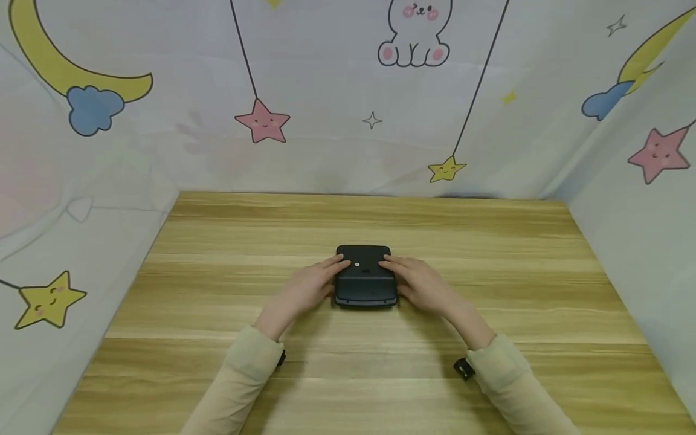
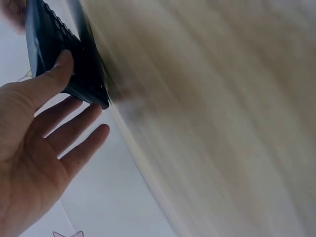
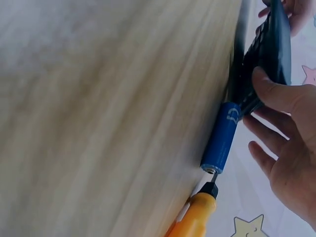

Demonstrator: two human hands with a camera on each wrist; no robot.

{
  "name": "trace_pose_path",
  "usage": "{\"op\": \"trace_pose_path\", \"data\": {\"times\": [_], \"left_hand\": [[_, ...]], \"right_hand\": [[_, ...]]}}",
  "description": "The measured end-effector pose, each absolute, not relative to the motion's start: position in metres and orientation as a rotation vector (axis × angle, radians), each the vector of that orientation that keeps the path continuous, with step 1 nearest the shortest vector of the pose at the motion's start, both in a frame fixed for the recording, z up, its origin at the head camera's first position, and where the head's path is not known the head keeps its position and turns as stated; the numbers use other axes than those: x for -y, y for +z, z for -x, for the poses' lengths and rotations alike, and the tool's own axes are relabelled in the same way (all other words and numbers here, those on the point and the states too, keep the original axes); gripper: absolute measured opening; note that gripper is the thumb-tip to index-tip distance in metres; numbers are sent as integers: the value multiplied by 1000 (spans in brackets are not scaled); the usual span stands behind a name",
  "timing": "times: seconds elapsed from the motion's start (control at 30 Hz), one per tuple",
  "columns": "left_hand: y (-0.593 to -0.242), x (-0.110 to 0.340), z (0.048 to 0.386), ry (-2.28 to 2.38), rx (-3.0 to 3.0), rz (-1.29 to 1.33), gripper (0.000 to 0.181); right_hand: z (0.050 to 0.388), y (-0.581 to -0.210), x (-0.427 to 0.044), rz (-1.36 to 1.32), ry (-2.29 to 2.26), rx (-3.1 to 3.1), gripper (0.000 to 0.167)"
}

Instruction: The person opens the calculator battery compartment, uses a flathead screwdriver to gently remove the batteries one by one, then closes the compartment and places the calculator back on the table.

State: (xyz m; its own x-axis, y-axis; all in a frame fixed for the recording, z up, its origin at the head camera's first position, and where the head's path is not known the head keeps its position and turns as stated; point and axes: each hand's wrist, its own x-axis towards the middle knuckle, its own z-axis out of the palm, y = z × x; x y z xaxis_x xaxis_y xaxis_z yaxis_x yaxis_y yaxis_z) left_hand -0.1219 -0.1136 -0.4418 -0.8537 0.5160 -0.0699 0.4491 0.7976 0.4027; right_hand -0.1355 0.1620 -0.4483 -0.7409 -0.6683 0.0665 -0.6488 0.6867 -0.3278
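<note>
A black calculator (image 1: 365,285) lies back up in the middle of the wooden table, a small white dot on its back. Along its left edge my left hand (image 1: 312,285) grips it, fingertips on top and thumb at the near side. The right hand (image 1: 424,284) holds the opposite edge in the same way. Rows of keys face down on the calculator's underside (image 2: 47,37) in the left wrist view. Near the right hand, the right wrist view has a blue battery (image 3: 220,138) and a screwdriver with a yellow-orange handle (image 3: 198,215); the head view does not show them.
The wooden table (image 1: 364,374) reaches back to a pale cloth backdrop (image 1: 326,78) printed with stars, moons and a cartoon animal. Cloth also hangs along both sides. Dark wrist devices (image 1: 464,368) sit at the sleeve cuffs.
</note>
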Motion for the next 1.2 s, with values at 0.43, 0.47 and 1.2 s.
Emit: {"op": "trace_pose_path", "data": {"times": [0.43,0.47,1.2], "left_hand": [[-441,131,117,977,-2882,-692,49],[-440,131,118,995,-2879,-682,48],[-428,105,124,1497,-2690,-85,36]], "right_hand": [[133,-439,-155,1093,-822,-2849,51],[133,-439,-154,1080,-838,-2855,50],[132,-433,-141,133,-1587,-2531,44]]}}
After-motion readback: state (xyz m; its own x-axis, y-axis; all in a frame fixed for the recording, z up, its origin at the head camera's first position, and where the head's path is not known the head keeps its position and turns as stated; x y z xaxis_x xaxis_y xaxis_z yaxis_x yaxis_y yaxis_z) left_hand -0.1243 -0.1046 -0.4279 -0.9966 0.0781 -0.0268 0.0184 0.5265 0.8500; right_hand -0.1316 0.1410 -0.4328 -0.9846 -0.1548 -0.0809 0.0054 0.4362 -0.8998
